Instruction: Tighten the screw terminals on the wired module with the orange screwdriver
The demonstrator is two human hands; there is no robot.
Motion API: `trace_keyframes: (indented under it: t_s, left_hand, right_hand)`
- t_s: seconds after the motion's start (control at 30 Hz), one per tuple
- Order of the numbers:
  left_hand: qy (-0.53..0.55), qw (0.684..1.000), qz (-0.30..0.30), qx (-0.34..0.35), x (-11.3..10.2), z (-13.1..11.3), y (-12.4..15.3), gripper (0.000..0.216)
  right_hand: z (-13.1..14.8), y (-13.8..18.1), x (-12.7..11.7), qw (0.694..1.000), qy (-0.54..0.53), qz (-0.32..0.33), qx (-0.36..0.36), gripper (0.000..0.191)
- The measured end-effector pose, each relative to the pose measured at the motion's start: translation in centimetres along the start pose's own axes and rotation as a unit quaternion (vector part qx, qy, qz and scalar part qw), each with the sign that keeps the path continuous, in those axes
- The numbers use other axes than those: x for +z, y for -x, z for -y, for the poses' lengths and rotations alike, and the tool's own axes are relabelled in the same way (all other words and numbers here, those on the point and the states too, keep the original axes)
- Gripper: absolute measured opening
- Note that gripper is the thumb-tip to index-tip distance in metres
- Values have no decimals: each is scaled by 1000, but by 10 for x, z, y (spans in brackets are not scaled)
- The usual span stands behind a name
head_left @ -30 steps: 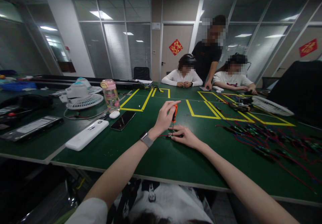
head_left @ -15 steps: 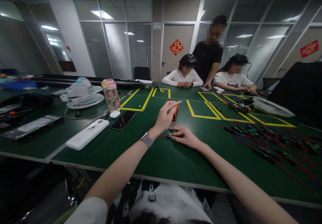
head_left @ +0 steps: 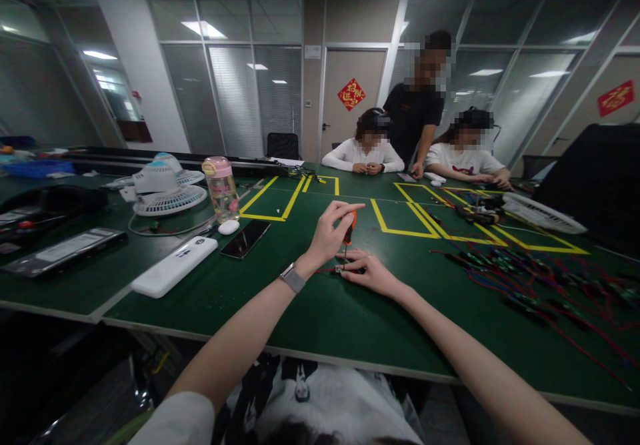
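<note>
A small wired connector (head_left: 339, 269) lies on the green bench (head_left: 320, 321), in front of the person, with a red wire (head_left: 325, 271) running out to its left. The shaft of an orange-and-black screwdriver (head_left: 349, 235) stands nearly upright over it, the tip down at the connector; whether it sits in a screw head is too small to tell. The left hand (head_left: 327, 231) is closed around the screwdriver's handle, index finger stretched out past its top. The right hand (head_left: 370, 273) lies low on the bench, thumb and fingertips seemingly pinched on the connector from the right.

The step in hand looks like turning a screw on the connector; going on with it calls for a vertical shaft, light downward pressure and a firm right-hand pinch so that the connector does not spin.

Well to the right, a tangled pile of wired connectors (head_left: 540, 278) spreads over the bench. To the left lie a black phone (head_left: 245, 239) and a white earbud case (head_left: 229, 227), which looks closed. Behind them stands a clear bottle with a pink lid (head_left: 223, 195); its fill cannot be told. In a blue tray (head_left: 37, 169) at far left, any contents are too blurred to name.
</note>
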State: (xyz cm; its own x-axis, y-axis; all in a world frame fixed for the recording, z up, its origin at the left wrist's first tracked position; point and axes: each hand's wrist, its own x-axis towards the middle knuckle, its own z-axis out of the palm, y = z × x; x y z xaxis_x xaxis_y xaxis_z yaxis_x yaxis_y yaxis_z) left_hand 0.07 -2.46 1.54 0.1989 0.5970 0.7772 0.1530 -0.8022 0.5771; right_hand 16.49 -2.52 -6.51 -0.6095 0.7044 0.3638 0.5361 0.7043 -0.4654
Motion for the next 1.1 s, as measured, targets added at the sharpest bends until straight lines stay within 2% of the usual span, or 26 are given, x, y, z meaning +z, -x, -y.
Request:
trace_keyframes:
  t_s: [0.17,0.4,0.67,0.87,1.0,1.1]
  left_hand:
    - [83,994,35,-55,2,5,0,33]
    - [-46,999,-23,5,1,4,-1,22]
    - [49,998,27,-16,2,7,0,33]
    - [-30,999,-19,14,2,3,0,22]
    - [-33,999,-1,17,1,-2,1,21]
    - [0,1000,24,19,0,-1,1,29]
  right_hand:
    - [0,0,0,1000,1,0,-6,25]
    - [-3,0,2,1000,0,-4,-1,25]
    - [-4,0,1,1000,-2,3,-3,26]
    - [-2,-1,0,1000,-13,6,-4,25]
    - [-1,-1,-3,999,-39,12,8,26]
    - [-1,-1,-5,997,-64,21,23,29]
